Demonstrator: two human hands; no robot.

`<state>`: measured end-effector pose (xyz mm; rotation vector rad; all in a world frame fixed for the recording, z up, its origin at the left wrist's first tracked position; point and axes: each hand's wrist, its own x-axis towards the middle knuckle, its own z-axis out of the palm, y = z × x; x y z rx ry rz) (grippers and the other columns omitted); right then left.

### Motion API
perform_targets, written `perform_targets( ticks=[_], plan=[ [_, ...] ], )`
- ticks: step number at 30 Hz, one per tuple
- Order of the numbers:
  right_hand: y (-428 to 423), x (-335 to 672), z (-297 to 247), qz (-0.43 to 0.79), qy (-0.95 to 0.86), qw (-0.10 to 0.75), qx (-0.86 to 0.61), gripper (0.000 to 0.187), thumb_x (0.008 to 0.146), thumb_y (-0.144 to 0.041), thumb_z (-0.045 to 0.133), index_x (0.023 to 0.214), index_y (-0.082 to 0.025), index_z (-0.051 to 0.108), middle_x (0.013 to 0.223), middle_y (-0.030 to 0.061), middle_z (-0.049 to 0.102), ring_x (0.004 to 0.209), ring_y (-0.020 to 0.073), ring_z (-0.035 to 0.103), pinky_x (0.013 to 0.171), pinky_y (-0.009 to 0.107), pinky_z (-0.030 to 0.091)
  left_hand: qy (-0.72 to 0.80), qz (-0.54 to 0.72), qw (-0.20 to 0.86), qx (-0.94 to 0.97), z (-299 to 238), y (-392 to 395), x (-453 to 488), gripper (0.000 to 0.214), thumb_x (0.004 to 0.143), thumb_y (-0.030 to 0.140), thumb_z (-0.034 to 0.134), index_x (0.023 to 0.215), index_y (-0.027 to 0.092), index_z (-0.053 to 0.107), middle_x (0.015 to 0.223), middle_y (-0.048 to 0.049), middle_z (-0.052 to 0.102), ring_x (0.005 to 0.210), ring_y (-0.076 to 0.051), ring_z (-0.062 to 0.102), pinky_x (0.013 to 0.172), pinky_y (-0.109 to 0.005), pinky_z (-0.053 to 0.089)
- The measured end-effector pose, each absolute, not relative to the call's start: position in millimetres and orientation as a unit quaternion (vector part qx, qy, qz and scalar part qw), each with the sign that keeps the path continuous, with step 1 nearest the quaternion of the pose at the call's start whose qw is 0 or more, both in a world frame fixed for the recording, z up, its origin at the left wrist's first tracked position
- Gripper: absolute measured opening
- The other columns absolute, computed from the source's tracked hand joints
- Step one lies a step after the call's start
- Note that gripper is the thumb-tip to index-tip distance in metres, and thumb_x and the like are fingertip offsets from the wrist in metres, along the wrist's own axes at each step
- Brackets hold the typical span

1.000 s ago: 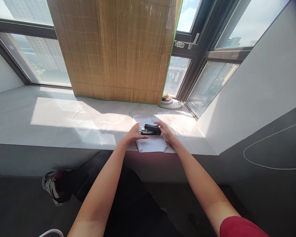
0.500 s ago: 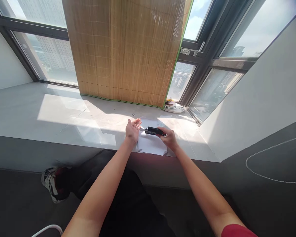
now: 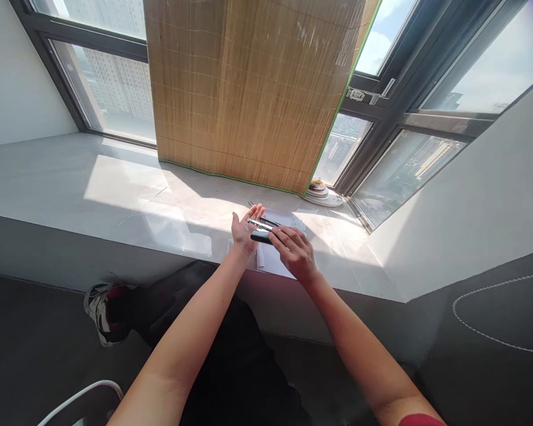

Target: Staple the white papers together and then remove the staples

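Note:
A black stapler [image 3: 262,230] with a metal underside is held above the grey window ledge [image 3: 115,195]. My right hand [image 3: 295,253] grips the stapler from the right, fingers closed over its top. My left hand [image 3: 244,230] is palm up with fingers spread, and the stapler's front end rests on or just over that palm. Beneath both hands lies a white sheet of paper [image 3: 273,260] near the ledge's front edge, partly hidden by my right hand.
A bamboo blind [image 3: 253,89] with green edging hangs down to the ledge behind the hands. A small stack of plates [image 3: 320,192] sits at the back right by the window frame. My crossed leg and a shoe [image 3: 104,310] are below the ledge.
My right hand lifted the stapler off the paper and carried it left. My left hand turned palm up under the stapler's front. The camera view shifted down and left.

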<state>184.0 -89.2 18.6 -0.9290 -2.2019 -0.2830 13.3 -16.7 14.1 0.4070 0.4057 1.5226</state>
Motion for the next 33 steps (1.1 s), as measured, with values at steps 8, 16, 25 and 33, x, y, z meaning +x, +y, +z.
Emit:
perform_targets(
  ticks=[8, 16, 25, 33],
  plan=[
    [-74.1, 199.7, -0.1, 0.078, -0.553, 0.585, -0.588, 0.048, 0.086, -0.052, 0.080, 0.122, -0.020, 0.081, 0.111, 0.0142, 0.081, 0.104, 0.0387, 0.076, 0.099, 0.058, 0.061, 0.218, 0.705, 0.630, 0.241, 20.2, -17.0, 4.4, 0.076, 0.109, 0.070, 0.021, 0.141, 0.019, 0.068, 0.153, -0.0170, 0.065, 0.150, -0.029, 0.057, 0.120, -0.049, 0.053],
    [-31.3, 233.2, -23.1, 0.253, -0.581, 0.516, -0.577, 0.056, 0.068, -0.054, 0.089, 0.109, -0.017, 0.080, 0.101, 0.0098, 0.082, 0.096, 0.0325, 0.076, 0.096, 0.052, 0.060, 0.198, 0.707, 0.633, 0.246, 23.3, -19.7, 5.6, 0.077, 0.109, 0.071, 0.021, 0.139, 0.019, 0.069, 0.152, -0.0170, 0.066, 0.150, -0.030, 0.057, 0.121, -0.051, 0.051],
    [-65.1, 168.4, 42.0, 0.100, -0.711, 0.500, -0.485, 0.020, 0.092, -0.046, 0.076, 0.093, -0.027, 0.079, 0.093, 0.0070, 0.079, 0.085, 0.0270, 0.069, 0.084, 0.044, 0.060, 0.187, 0.666, 0.659, 0.297, 29.2, -26.5, 10.0, 0.080, 0.106, 0.077, 0.020, 0.136, 0.021, 0.069, 0.154, -0.0161, 0.064, 0.152, -0.032, 0.054, 0.120, -0.052, 0.051],
    [-49.1, 97.2, 33.8, 0.220, -0.693, 0.506, -0.464, 0.012, 0.090, -0.039, 0.074, 0.085, -0.029, 0.080, 0.090, 0.0029, 0.081, 0.077, 0.0251, 0.074, 0.080, 0.042, 0.062, 0.223, 0.636, 0.664, 0.325, 26.9, -23.9, 12.7, 0.079, 0.101, 0.085, 0.026, 0.128, 0.024, 0.067, 0.142, -0.0163, 0.069, 0.141, -0.032, 0.061, 0.113, -0.047, 0.054]
  ],
)
